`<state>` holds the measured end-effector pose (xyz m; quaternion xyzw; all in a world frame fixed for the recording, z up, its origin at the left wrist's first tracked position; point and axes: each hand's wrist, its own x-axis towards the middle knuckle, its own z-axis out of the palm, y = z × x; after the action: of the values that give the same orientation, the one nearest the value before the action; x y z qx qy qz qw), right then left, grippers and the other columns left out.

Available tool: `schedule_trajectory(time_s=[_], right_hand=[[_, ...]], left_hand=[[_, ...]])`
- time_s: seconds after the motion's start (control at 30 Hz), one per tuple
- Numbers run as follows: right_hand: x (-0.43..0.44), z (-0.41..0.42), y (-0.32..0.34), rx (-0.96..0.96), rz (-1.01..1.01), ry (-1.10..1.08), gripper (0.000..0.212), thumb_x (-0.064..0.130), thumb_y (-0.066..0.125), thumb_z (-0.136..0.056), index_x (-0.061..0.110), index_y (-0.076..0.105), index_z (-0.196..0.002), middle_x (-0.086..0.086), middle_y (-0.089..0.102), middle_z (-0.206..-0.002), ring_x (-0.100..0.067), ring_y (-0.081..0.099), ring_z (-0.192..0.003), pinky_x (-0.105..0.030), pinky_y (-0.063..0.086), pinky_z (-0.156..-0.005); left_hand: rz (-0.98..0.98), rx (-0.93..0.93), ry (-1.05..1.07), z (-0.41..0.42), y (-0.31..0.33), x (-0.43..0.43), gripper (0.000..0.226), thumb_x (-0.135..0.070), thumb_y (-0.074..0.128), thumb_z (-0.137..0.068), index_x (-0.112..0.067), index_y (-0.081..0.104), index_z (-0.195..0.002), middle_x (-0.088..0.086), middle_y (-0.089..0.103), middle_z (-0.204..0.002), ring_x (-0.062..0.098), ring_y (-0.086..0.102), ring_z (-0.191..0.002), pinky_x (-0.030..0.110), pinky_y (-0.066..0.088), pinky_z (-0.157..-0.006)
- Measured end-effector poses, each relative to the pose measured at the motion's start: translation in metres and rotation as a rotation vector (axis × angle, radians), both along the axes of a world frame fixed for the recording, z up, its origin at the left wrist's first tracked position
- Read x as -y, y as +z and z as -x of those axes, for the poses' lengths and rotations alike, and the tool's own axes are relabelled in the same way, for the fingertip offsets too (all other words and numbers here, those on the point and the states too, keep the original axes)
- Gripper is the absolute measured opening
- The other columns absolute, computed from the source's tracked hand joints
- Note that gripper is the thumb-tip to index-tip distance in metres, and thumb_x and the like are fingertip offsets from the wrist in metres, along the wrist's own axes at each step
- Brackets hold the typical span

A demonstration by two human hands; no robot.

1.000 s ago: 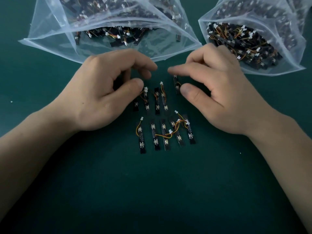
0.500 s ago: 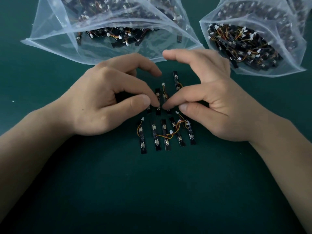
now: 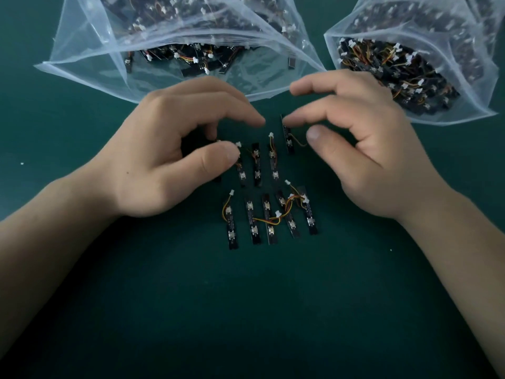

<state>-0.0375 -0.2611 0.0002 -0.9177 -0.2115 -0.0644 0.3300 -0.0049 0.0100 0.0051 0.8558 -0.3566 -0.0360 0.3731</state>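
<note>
Near row (image 3: 270,229) of five laid; far row (image 3: 256,165) unfinished. My left hand (image 3: 169,160) pinches its left strip (image 3: 217,180); right hand (image 3: 369,149) spread, touching the right strip (image 3: 287,138).

Ten small black oblong circuit strips (image 3: 231,228), each with orange-yellow wires and a white plug, are counted on the dark green table (image 3: 246,310). Five are in the near row and five in the far row, one of the latter largely covered by the left hand (image 3: 164,165). Two clear plastic zip bags (image 3: 82,64) are recorded; the strips inside them are too tangled to be counted.
</note>
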Motion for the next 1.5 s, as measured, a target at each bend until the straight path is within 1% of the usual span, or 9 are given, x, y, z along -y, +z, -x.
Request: schedule_trajectory(time_s=[0.23, 0.4, 0.53, 0.67, 0.83, 0.93, 1.23, 1.4, 1.5], right_hand=[[-0.0038, -0.0066, -0.0039, -0.057, 0.094, -0.011, 0.027, 0.028, 0.055, -0.104, 0.025, 0.075, -0.121, 0.016, 0.064, -0.137, -0.004, 0.051, -0.136, -0.043, 0.028, -0.119], [-0.0032, -0.0058, -0.0047, -0.052, 0.086, -0.009, 0.022, 0.026, 0.061, -0.103, 0.024, 0.077, -0.118, 0.013, 0.065, -0.130, -0.007, 0.054, -0.130, -0.043, 0.029, -0.118], [-0.0028, -0.0053, -0.0048, -0.049, 0.074, 0.002, 0.019, 0.026, 0.067, -0.100, 0.025, 0.079, -0.114, 0.012, 0.067, -0.125, -0.009, 0.057, -0.125, -0.048, 0.032, -0.118], [-0.0025, -0.0052, -0.0045, -0.049, 0.071, 0.005, 0.019, 0.025, 0.073, -0.097, 0.026, 0.078, -0.115, 0.011, 0.067, -0.124, -0.010, 0.057, -0.124, -0.051, 0.035, -0.116], [-0.0014, -0.0062, -0.0040, -0.056, 0.053, 0.009, 0.021, 0.028, 0.073, -0.097, 0.025, 0.076, -0.118, 0.014, 0.067, -0.121, -0.008, 0.058, -0.122, -0.053, 0.040, -0.112], [-0.0015, -0.0058, -0.0041, -0.057, 0.043, 0.002, 0.022, 0.031, 0.068, -0.099, 0.026, 0.074, -0.120, 0.016, 0.066, -0.121, -0.006, 0.058, -0.121, -0.052, 0.040, -0.112], [-0.0016, -0.0043, -0.0037, -0.061, 0.016, -0.029, 0.024, 0.029, 0.064, -0.102, 0.024, 0.073, -0.124, 0.013, 0.064, -0.130, -0.005, 0.056, -0.129, -0.052, 0.038, -0.115], [-0.0021, -0.0047, -0.0048, -0.082, 0.031, -0.085, 0.028, 0.032, 0.055, -0.104, 0.024, 0.073, -0.124, 0.011, 0.057, -0.141, -0.007, 0.045, -0.139, -0.053, 0.029, -0.121], [-0.0034, -0.0056, -0.0062, -0.085, 0.091, -0.086, 0.031, 0.036, 0.054, -0.103, 0.025, 0.073, -0.125, 0.012, 0.056, -0.142, -0.008, 0.043, -0.140, -0.048, 0.024, -0.123]], left_hand=[[0.017, -0.028, 0.092, 0.0038, -0.0019, 0.0027, 0.054, -0.046, 0.045, -0.097, -0.012, 0.066, -0.133, 0.001, 0.070, -0.105, 0.014, 0.057, -0.082, 0.023, 0.040, -0.073], [0.039, -0.036, 0.106, 0.0041, -0.0012, 0.0033, 0.050, -0.043, 0.044, -0.099, -0.013, 0.067, -0.132, -0.001, 0.071, -0.104, 0.015, 0.058, -0.079, 0.022, 0.042, -0.072], [0.080, -0.034, 0.176, 0.0006, -0.0039, 0.0024, 0.046, -0.014, 0.049, -0.085, -0.016, 0.068, -0.127, -0.007, 0.068, -0.108, 0.023, 0.057, -0.082, 0.029, 0.044, -0.073], [0.082, -0.117, 0.250, -0.0016, -0.0070, 0.0007, 0.066, 0.003, 0.043, -0.067, -0.027, 0.068, -0.120, -0.012, 0.062, -0.088, 0.003, 0.055, -0.070, 0.010, 0.039, -0.061], [-0.034, -0.100, 0.078, 0.0010, -0.0019, 0.0027, 0.071, -0.004, 0.054, -0.064, -0.031, 0.065, -0.129, -0.003, 0.060, -0.121, 0.018, 0.054, -0.092, 0.036, 0.048, -0.077], [-0.044, -0.116, 0.034, 0.0024, -0.0004, 0.0032, 0.075, -0.005, 0.056, -0.063, -0.033, 0.061, -0.133, -0.009, 0.058, -0.131, 0.016, 0.053, -0.098, 0.034, 0.048, -0.085], [-0.057, -0.105, 0.030, 0.0035, 0.0005, 0.0039, 0.073, -0.008, 0.058, -0.066, -0.026, 0.062, -0.137, -0.009, 0.058, -0.131, 0.008, 0.053, -0.099, 0.026, 0.046, -0.086], [-0.025, -0.089, 0.123, -0.0013, -0.0042, 0.0017, 0.067, -0.006, 0.054, -0.070, -0.026, 0.065, -0.132, -0.003, 0.057, -0.110, 0.013, 0.055, -0.088, 0.029, 0.044, -0.072], [-0.033, -0.078, 0.118, -0.0009, -0.0053, 0.0025, 0.064, -0.006, 0.054, -0.072, -0.027, 0.066, -0.131, -0.003, 0.060, -0.119, 0.017, 0.055, -0.089, 0.042, 0.049, -0.077]])
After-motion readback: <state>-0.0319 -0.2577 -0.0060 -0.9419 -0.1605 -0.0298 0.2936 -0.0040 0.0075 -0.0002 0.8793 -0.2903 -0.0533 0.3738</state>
